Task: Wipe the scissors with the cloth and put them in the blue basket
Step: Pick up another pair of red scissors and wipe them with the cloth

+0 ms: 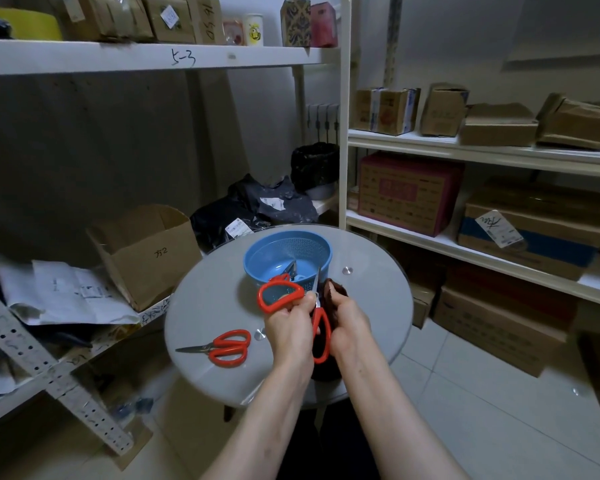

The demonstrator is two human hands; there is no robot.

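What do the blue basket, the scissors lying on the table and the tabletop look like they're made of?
The blue basket looks like matte moulded plastic: uniform colour, finely perforated wall. The scissors lying on the table have bare grey metal blades and glossy red plastic-looking handles. The tabletop is probably frosted glass: smooth, softly reflective, with round metal caps.

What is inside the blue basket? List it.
Inside the blue basket, dark metal blades and a pale blue piece show. The held scissors and the basket's near wall hide the rest.
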